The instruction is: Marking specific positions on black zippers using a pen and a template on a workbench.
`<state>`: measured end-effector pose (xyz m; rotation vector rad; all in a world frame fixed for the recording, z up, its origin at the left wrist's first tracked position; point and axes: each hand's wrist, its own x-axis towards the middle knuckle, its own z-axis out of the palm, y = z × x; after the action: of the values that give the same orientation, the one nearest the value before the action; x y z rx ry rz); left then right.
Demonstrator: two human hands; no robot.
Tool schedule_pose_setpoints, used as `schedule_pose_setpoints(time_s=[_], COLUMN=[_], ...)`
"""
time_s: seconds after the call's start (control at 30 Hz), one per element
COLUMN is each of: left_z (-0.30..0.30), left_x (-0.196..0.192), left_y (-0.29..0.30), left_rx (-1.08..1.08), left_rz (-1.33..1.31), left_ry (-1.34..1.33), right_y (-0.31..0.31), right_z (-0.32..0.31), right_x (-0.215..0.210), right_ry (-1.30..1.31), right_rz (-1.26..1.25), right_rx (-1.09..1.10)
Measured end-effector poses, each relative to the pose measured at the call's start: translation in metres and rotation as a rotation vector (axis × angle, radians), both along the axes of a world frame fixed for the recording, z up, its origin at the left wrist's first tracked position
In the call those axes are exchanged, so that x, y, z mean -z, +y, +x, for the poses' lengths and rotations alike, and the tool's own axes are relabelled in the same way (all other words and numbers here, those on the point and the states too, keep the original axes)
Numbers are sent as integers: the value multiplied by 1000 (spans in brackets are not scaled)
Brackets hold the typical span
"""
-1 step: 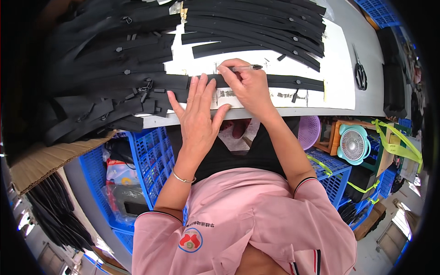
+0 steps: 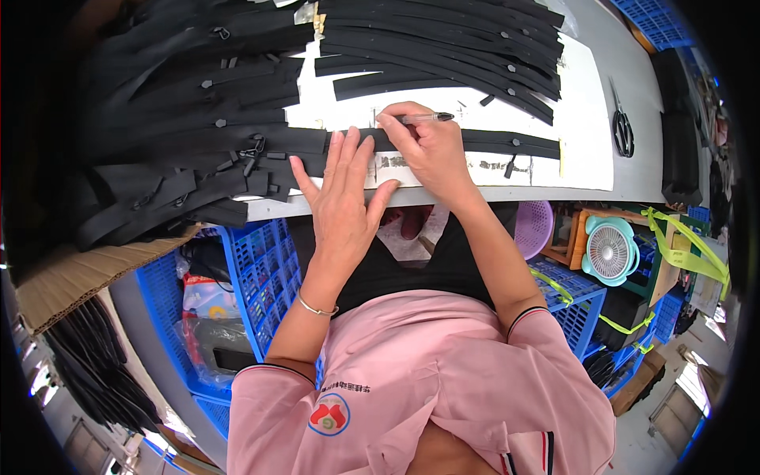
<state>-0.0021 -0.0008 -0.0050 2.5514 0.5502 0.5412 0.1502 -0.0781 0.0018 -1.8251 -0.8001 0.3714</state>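
Note:
My left hand (image 2: 342, 186) lies flat with its fingers spread. Its fingertips rest on a black zipper strip (image 2: 483, 141) that runs left to right along the white board (image 2: 584, 119). A slim pen (image 2: 423, 118) with a dark end is gripped in my right hand (image 2: 434, 150), which sits on the same strip just right of my left hand. The pen's tip is hidden behind my fingers. Dark marks show on the white board below the strip. A zipper pull (image 2: 515, 142) sits on the strip towards its right end.
Many black zippers (image 2: 443, 55) lie beyond my hands, and a heap of them (image 2: 198, 150) covers the left. Black scissors (image 2: 623, 131) lie at the right. Below the table edge stand blue crates (image 2: 261, 269), a purple basket (image 2: 534, 227) and a small fan (image 2: 610, 249).

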Motion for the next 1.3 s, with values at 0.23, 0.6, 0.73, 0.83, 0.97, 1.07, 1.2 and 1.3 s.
schedule_pose_setpoints(time_s=[0.23,0.6,0.73,0.83,0.97,1.07,1.2,1.3], left_z=[-1,1,1,1,0,0,0,0], left_x=[1,1,0,-1,0,1,0,2], left_y=[1,1,1,1,3,2,1,0], left_rx=[5,0,11,4,6,1,-1,15], left_rz=[-15,-35,-37,-34,-38,-27,-17,0], left_ry=[-10,-37,-35,-30,-5,-7,1,5], right_y=[1,-9,-7,-6,-18,-41,-79,-84], right_z=[-3,4,1,1,4,11,40,46], right_x=[2,2,2,2,-6,-19,-16,-5], right_ry=[-141,-27,-172,-269,-181,25,-54,-58], right_rz=[28,30,64,0,28,170,108,85], right_rx=[-2,-173,-125,-149,-164,-94,294,310])
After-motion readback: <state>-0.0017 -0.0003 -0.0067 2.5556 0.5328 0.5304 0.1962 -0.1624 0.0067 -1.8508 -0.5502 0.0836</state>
